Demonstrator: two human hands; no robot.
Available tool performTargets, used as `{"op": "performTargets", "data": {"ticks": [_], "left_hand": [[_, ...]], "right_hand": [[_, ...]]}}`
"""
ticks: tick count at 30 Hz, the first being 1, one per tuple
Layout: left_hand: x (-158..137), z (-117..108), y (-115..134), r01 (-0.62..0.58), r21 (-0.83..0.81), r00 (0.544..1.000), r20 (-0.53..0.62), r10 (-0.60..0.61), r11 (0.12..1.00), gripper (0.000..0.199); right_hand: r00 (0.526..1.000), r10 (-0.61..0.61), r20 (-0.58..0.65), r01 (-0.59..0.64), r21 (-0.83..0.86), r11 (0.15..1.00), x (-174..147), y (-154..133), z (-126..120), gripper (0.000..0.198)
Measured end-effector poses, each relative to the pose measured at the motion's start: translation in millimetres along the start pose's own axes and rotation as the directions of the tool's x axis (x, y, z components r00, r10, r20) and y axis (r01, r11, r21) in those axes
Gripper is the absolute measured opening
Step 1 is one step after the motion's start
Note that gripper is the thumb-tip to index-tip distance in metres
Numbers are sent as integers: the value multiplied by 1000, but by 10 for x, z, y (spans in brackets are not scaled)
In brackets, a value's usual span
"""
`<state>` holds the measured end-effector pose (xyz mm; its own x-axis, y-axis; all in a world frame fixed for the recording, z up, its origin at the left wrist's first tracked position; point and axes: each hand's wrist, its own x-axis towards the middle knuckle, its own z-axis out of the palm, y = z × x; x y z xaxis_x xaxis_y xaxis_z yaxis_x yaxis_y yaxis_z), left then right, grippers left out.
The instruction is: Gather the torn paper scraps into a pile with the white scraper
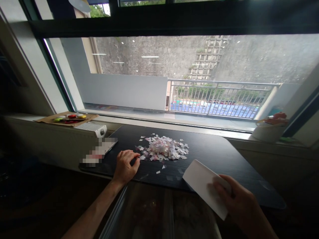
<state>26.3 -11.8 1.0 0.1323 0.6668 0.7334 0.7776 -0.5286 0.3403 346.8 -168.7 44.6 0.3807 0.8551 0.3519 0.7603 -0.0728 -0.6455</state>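
Note:
A loose heap of small paper scraps (pixel 163 148), mostly white with some pinkish ones, lies on the dark table (pixel 206 146). My left hand (pixel 126 167) rests at the heap's left edge. Its fingers are curled, and thumb and forefinger nearly meet in a pinch; what is between them, if anything, is too small to make out. On the right, my right hand (pixel 235 196) grips a stiff white paper piece (pixel 206 186), like a folded sheet or envelope, tilted over the table's near edge. Its inside, if it has one, is hidden.
A blurred-out flat item (pixel 99 154) lies at the table's left end. On the sill stand a brown board (pixel 53 119) with colourful pieces and, at right, a white container (pixel 267 127). A large window (pixel 149 59) rises behind. Stray scraps (pixel 158 172) lie in front of the heap.

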Motion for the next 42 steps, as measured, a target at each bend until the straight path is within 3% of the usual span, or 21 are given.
{"op": "performTargets", "data": {"ticks": [9, 15, 28, 33, 42], "left_hand": [[2, -6, 11, 10, 4, 1000, 0, -10, 1000, 15], [-3, -1, 28, 24, 5, 1000, 5, -24, 1000, 15], [-6, -3, 40, 33, 4, 999, 11, -33, 999, 15], [-6, -4, 50, 35, 0, 999, 6, -35, 999, 15], [-7, -7, 46, 26, 4, 1000, 12, -26, 1000, 16]], "right_hand": [[1000, 6, 16, -8, 129, 992, -207, -330, 379, 38], [998, 58, -18, -56, 117, 992, -139, -227, 309, 38], [970, 81, 230, -166, 381, 909, -47, -331, 488, 38], [975, 118, 187, -178, 347, 921, 99, -265, 411, 35], [945, 93, 312, -214, 378, 901, 245, -236, 483, 39]]}}
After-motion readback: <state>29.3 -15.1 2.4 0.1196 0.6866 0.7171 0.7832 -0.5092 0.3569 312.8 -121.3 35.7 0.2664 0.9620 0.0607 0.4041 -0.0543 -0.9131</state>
